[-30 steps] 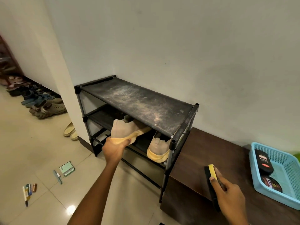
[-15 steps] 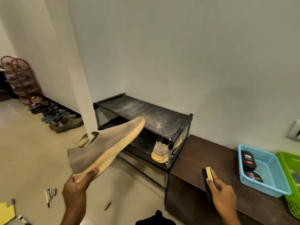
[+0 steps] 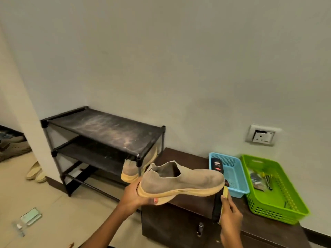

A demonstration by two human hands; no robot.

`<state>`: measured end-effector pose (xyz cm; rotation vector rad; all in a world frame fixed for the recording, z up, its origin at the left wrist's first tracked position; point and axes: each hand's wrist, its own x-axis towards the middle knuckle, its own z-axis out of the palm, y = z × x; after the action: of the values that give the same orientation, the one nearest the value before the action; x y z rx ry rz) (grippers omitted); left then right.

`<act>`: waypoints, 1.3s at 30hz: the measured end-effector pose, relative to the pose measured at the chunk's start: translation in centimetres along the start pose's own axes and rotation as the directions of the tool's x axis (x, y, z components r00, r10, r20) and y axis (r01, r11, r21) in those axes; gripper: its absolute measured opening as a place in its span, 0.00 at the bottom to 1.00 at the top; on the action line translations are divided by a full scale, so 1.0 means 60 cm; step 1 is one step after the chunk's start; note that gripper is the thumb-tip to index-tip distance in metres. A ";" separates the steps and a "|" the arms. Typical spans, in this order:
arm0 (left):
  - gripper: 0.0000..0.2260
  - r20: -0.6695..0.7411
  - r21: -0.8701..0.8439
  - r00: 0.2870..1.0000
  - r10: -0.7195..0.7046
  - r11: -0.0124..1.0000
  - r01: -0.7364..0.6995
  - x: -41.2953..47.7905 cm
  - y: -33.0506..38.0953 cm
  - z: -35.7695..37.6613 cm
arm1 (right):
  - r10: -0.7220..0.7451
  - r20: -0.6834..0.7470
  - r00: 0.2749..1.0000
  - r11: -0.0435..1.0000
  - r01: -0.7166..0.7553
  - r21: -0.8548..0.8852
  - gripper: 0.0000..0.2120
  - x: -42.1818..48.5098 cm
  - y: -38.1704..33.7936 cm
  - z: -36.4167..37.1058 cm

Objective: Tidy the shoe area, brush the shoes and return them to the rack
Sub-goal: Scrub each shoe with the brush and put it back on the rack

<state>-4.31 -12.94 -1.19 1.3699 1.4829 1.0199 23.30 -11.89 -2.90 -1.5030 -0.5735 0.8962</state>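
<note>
Head view: I'm looking at a plain pale wall, a tiled floor (image 3: 53,203) and a low dark wood table (image 3: 179,158) beside the black shoe rack (image 3: 107,126), whose top shelf is dusty. My left hand (image 3: 136,196) has its grip clamped on the heel of a beige shoe (image 3: 182,179), held level above the table's front edge. My right hand (image 3: 231,217) has its grip closed round the brush (image 3: 217,206), just under the toe. A second beige shoe (image 3: 130,173) sits on the rack's middle shelf, half hidden by a post. That makes two shoes and two baskets, blue (image 3: 238,176) and green (image 3: 268,208). Their contents are hard to make out. Floor litter at lower left is blurred.
</note>
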 end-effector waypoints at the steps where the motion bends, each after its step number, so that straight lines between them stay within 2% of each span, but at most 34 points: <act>1: 0.47 -0.007 -0.035 0.999 -0.038 0.999 0.038 0.006 -0.005 0.009 | -0.012 -0.007 1.000 1.000 0.012 -0.018 0.20 0.009 0.005 0.001; 3: 0.44 -0.052 -0.081 0.992 -0.118 0.990 0.113 0.017 -0.012 0.022 | -0.059 -0.015 0.998 0.995 0.058 -0.085 0.20 0.022 0.015 0.006; 6: 0.34 -0.161 -0.129 0.961 -0.225 0.970 0.205 0.025 -0.016 0.038 | -0.218 0.038 0.975 0.946 0.221 -0.239 0.18 0.024 0.013 0.018; 9: 0.23 -0.279 -0.126 0.933 -0.230 0.971 0.202 0.022 -0.007 0.050 | -0.361 0.154 0.920 0.862 0.392 -0.320 0.19 0.015 0.007 0.035; 12: 0.27 -0.422 -0.036 0.898 -0.125 0.992 0.121 0.014 0.019 0.050 | -0.429 0.280 0.859 0.796 0.506 -0.333 0.21 -0.005 0.007 0.057; 14: 0.33 -0.482 0.106 0.875 0.035 0.994 0.018 0.014 0.036 0.050 | -0.467 0.341 0.816 0.765 0.566 -0.308 0.22 -0.022 0.007 0.068; 16: 0.38 -0.470 0.202 0.859 0.202 0.972 -0.118 0.014 0.052 0.057 | -0.554 0.350 0.755 0.726 0.644 -0.240 0.22 -0.040 0.000 0.071; 19: 0.40 -0.384 0.267 0.864 0.327 0.935 -0.235 0.015 0.055 0.072 | -0.727 0.309 0.613 0.606 0.785 -0.130 0.25 -0.066 -0.021 0.066; 22: 0.38 -0.315 0.271 0.882 0.349 0.924 -0.269 0.023 0.048 0.081 | -0.823 0.411 0.393 0.375 0.918 -0.127 0.23 -0.077 -0.031 0.059; 26: 0.35 -0.248 0.281 0.883 0.399 0.901 -0.329 0.025 0.049 0.081 | -0.775 0.614 0.150 0.054 0.983 -0.173 0.21 -0.088 -0.033 0.064; 28: 0.33 -0.245 0.317 0.872 0.423 0.885 -0.340 0.027 0.045 0.076 | -0.753 0.657 0.025 -0.127 0.975 -0.183 0.19 -0.093 -0.026 0.069; 29: 0.32 -0.240 0.312 0.876 0.419 0.887 -0.340 0.027 0.045 0.074 | -0.760 0.650 0.014 -0.165 0.963 -0.214 0.19 -0.088 -0.027 0.067; 30: 0.33 -0.231 0.298 0.884 0.406 0.895 -0.333 0.026 0.045 0.072 | -0.783 0.619 0.063 -0.134 0.954 -0.267 0.19 -0.078 -0.032 0.064; 32: 0.35 -0.217 0.301 0.892 0.396 0.897 -0.324 0.027 0.044 0.071 | -0.826 0.496 0.267 0.062 0.918 -0.391 0.20 -0.065 -0.047 0.061; 33: 0.35 -0.214 0.309 0.891 0.400 0.893 -0.327 0.029 0.041 0.076 | -0.824 0.469 0.316 0.113 0.905 -0.411 0.20 -0.068 -0.047 0.062; 34: 0.34 -0.216 0.307 0.888 0.405 0.892 -0.332 0.031 0.038 0.080 | -0.820 0.492 0.294 0.094 0.916 -0.391 0.19 -0.075 -0.040 0.066; 36: 0.33 -0.220 0.292 0.892 0.395 0.899 -0.326 0.036 0.039 0.081 | -0.790 0.594 0.150 -0.040 0.955 -0.295 0.18 -0.097 -0.017 0.075; 37: 0.33 -0.216 0.290 0.898 0.383 0.903 -0.316 0.036 0.041 0.079 | -0.772 0.624 0.122 -0.081 0.955 -0.286 0.18 -0.099 -0.013 0.076; 38: 0.35 -0.208 0.288 0.906 0.369 0.908 -0.304 0.036 0.043 0.074 | -0.772 0.617 0.155 -0.066 0.945 -0.320 0.18 -0.091 -0.017 0.076; 39: 0.37 -0.202 0.287 0.913 0.354 0.913 -0.291 0.036 0.042 0.070 | -0.787 0.566 0.244 0.004 0.920 -0.391 0.19 -0.078 -0.026 0.075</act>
<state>0.40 -10.54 -0.20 1.7666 1.6460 1.2862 17.22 -12.72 -0.29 -1.2286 -1.9288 -0.3137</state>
